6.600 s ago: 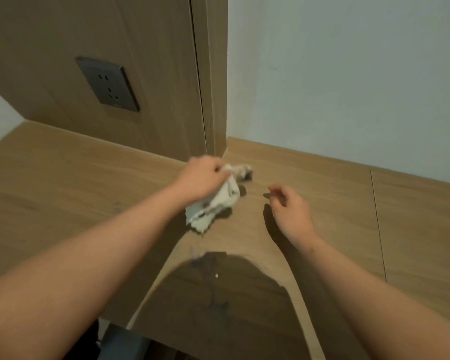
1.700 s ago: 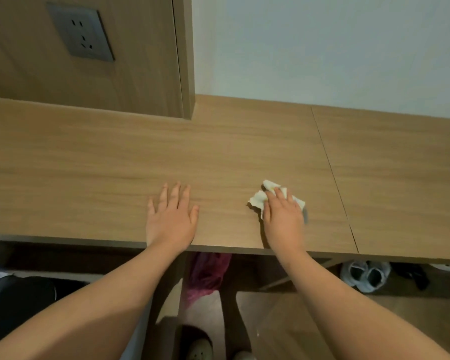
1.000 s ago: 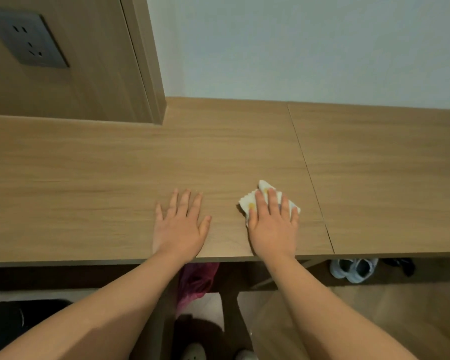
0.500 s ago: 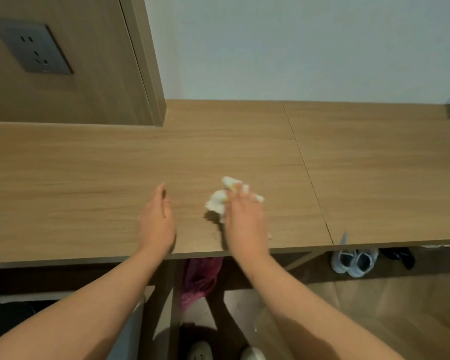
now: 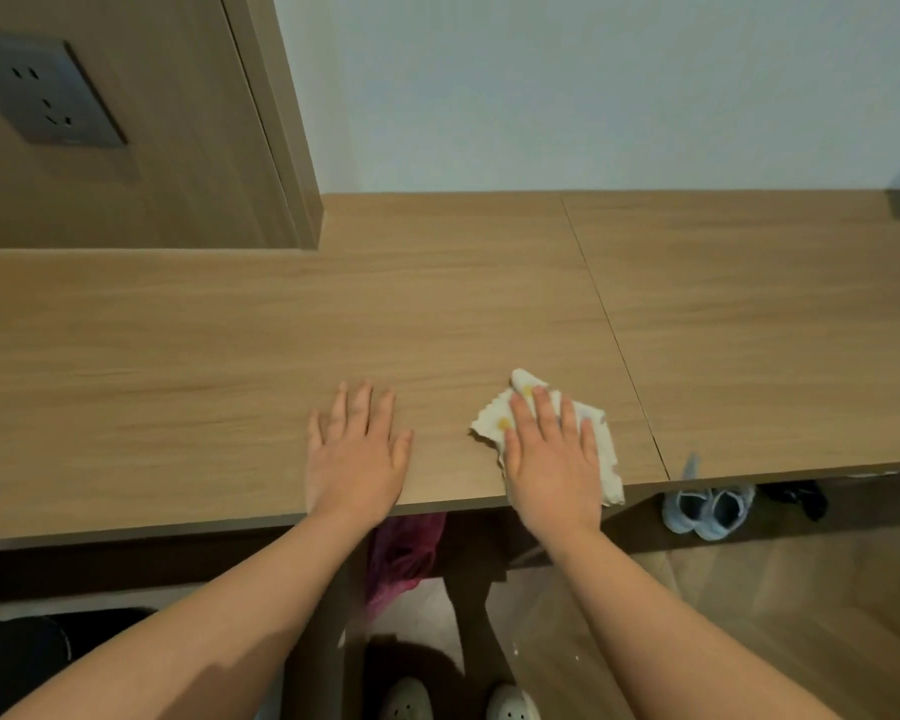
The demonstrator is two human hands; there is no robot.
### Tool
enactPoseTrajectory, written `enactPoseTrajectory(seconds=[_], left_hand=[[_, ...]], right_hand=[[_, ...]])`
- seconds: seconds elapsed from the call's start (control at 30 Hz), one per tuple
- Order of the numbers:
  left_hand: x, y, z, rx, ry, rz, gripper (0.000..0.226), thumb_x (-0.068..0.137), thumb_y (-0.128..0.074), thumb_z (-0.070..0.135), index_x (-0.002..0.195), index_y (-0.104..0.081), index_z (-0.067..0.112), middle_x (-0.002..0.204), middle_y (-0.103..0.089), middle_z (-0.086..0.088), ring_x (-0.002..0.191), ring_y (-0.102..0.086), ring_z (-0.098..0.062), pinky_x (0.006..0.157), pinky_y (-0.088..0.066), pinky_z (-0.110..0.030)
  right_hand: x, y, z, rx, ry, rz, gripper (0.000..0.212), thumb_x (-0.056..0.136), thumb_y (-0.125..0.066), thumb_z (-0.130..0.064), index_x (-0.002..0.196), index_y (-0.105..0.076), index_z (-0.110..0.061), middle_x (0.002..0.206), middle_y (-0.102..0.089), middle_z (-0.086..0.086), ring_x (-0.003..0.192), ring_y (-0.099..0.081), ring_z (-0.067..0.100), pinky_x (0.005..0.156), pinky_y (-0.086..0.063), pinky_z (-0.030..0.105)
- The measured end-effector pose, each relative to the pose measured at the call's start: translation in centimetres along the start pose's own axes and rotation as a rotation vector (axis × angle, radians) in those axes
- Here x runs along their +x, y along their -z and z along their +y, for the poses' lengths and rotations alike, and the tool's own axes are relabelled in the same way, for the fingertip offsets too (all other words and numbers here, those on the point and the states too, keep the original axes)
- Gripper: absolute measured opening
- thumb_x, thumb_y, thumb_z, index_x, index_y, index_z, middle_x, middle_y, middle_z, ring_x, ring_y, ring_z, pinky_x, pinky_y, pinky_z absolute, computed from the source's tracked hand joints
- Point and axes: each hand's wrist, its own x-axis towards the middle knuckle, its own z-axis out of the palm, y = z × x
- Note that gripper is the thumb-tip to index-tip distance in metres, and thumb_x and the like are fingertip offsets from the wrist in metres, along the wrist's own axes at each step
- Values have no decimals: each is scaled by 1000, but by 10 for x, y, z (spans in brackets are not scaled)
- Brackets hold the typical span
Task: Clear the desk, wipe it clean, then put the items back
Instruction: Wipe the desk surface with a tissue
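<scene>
Scene: a long wooden counter (image 5: pixel 178 381) is being viewed from above, with a pale wall (image 5: pixel 593 85) behind it.
Left hand (image 5: pixel 354 459): it is being laid palm down on the bare counter, close to the near edge.
Left fingers (image 5: pixel 357 407): they are being held straight and slightly spread, with nothing gripped.
Right hand (image 5: pixel 549 470): it is being pressed flat on top of a cloth, just right of the left hand and apart from it.
Right fingers (image 5: pixel 544 413): they are being kept straight and lightly fanned over the cloth, not curled round it.
Cloth (image 5: pixel 494 420): a crumpled white piece with small yellow marks is being pinned to the counter near the front edge; one corner is being left hanging over that edge.
Seam (image 5: pixel 614 330): a thin joint in the counter is being seen just right of the cloth.
Wood panel (image 5: pixel 178 148): a grey socket (image 5: pixel 42 96) is being carried on it, far left.
Below the counter: a pink bag (image 5: pixel 404 553) is being seen between the forearms, and pale blue shoes (image 5: pixel 707 509) on the floor to the right.
</scene>
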Motion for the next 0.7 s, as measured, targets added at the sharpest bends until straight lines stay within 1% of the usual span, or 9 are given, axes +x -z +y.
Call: enactPoseTrajectory(seconds=[0.2, 0.3, 0.37, 0.43, 0.5, 0.57, 0.6, 0.63, 0.7], left_hand=[[0, -10, 65, 58, -41, -64, 68, 96, -5, 54, 148, 12, 16, 157, 17, -5, 143, 20, -22, 115, 8, -46], [2, -13, 94, 73, -135, -95, 70, 94, -4, 58, 147, 15, 16, 156, 20, -4, 142, 22, -21, 113, 11, -46], [4, -16, 109, 95, -201, -114, 69, 94, -5, 58, 147, 15, 18, 156, 19, -2, 142, 23, -20, 112, 14, -45], [7, -18, 122, 97, -214, -109, 66, 95, -5, 56, 148, 13, 20, 157, 17, 0, 142, 22, -18, 112, 13, -44], [11, -18, 136, 95, -178, -93, 63, 97, -6, 53, 149, 11, 21, 157, 15, 2, 143, 19, -16, 114, 9, -44], [14, -18, 147, 93, -137, -85, 61, 98, -8, 50, 149, 8, 22, 158, 12, 3, 144, 17, -15, 115, 6, -44], [17, -18, 151, 89, -120, -80, 60, 98, -9, 49, 150, 8, 22, 158, 11, 4, 144, 16, -15, 115, 5, -44], [18, -18, 155, 86, -106, -72, 61, 98, -9, 49, 150, 7, 23, 158, 10, 4, 144, 15, -15, 115, 5, -44], [23, -20, 164, 87, -76, -58, 62, 97, -9, 51, 150, 7, 22, 158, 10, 3, 144, 13, -16, 116, 4, -44]], right_hand=[[6, 15, 99, 24, -285, 133, 46, 102, -28, -25, 147, -30, -17, 157, -22, 6, 145, -15, 27, 117, -12, 42], [13, 30, 143, 69, -436, 255, 40, 98, -37, -11, 136, -45, -4, 144, -41, 17, 133, -34, 36, 109, -27, 48], [21, 41, 152, 142, -393, 331, 37, 94, -41, -6, 129, -50, 1, 134, -50, 22, 125, -43, 37, 106, -34, 48], [28, 47, 140, 156, -174, 294, 37, 93, -44, -10, 128, -50, -3, 130, -53, 19, 120, -48, 30, 105, -38, 45], [30, 41, 129, 90, 70, 158, 42, 99, -34, -27, 138, -44, -15, 143, -43, 11, 132, -38, 27, 113, -29, 42], [30, 34, 138, 4, 167, 69, 60, 96, -10, -49, 147, -30, -26, 157, -22, 1, 145, -15, 25, 117, -11, 40], [31, 34, 153, -27, 147, 52, 61, 95, -6, -52, 150, -22, -29, 159, -14, -2, 147, -7, 23, 118, -6, 40], [34, 35, 171, -40, 100, 41, 58, 98, -8, -50, 151, -17, -29, 159, -9, -3, 147, -2, 22, 118, -4, 39], [37, 39, 216, -23, -45, 100, 51, 101, -19, -39, 150, -21, -24, 159, -13, 0, 147, -6, 22, 118, -9, 39]])
